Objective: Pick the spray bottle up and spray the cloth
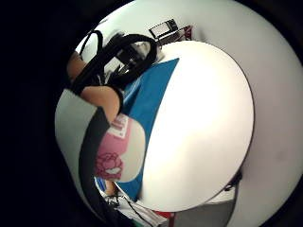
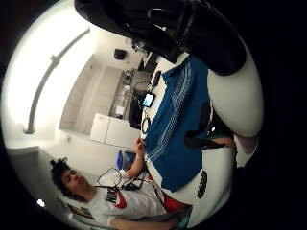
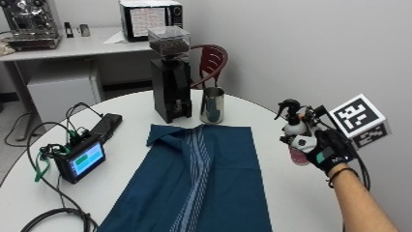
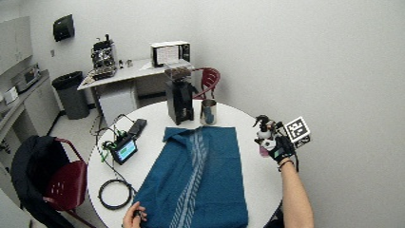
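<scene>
A round white table carries a tall black coffee grinder with a clear hopper of dark beans, standing at the far side. Just beside it stands a shiny steel cup. Near the table's left edge, a small black monitor with a lit blue-green screen stands tilted, with black cables running from it. A flat black box lies just behind the monitor. Behind the table is a dark red chair. Against the back wall, a grey counter holds a microwave and an espresso machine.
</scene>
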A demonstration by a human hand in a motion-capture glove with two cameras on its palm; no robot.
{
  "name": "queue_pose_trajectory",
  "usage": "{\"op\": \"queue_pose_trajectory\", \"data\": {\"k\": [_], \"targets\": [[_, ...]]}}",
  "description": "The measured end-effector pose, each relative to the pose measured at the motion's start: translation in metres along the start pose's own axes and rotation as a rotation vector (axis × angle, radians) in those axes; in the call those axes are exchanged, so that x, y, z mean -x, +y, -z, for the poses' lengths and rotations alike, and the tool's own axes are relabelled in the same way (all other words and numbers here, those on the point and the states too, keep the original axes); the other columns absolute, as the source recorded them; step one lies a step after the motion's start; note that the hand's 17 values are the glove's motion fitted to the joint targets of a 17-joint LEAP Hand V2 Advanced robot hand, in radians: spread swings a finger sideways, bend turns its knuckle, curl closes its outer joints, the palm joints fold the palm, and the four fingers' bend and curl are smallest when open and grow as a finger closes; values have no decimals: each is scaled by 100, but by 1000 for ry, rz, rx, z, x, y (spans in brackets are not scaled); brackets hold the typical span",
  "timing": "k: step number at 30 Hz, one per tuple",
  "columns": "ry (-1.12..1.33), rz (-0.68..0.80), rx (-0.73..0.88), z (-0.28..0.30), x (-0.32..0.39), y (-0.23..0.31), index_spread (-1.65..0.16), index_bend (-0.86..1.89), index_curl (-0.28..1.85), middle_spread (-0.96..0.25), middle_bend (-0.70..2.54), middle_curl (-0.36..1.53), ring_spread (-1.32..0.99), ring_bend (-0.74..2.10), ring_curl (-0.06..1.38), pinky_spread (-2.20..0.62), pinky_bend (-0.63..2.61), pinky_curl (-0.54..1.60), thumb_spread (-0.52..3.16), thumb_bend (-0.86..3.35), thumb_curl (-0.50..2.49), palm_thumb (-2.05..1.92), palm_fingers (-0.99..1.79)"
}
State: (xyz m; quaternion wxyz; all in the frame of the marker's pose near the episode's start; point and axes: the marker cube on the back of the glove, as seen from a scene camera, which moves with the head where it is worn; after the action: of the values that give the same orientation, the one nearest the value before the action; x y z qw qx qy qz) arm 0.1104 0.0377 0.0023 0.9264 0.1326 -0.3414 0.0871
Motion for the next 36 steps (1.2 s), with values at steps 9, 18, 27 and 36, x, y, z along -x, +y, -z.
{"op": "queue_pose_trajectory", "data": {"k": [9, 18, 27, 36], "targets": [[276, 74, 166, -33, 50, -23, -30, 6, 14, -11, 38, 45, -13, 62, 43, 9, 47, 39, 83, -1, 54, 107, 90], [381, 9, 356, -76, 0, 13, -31, 6, 14, -12, 36, 46, -13, 64, 43, 4, 49, 39, 76, -2, 58, 107, 92], [484, 36, 312, -35, 38, -6, -31, 6, 13, -12, 36, 47, -14, 64, 44, 0, 52, 39, 70, -2, 62, 107, 95], [484, -10, 427, -74, 8, 6, -31, 6, 13, -12, 36, 49, -15, 64, 45, -2, 53, 39, 67, -2, 65, 106, 94]]}}
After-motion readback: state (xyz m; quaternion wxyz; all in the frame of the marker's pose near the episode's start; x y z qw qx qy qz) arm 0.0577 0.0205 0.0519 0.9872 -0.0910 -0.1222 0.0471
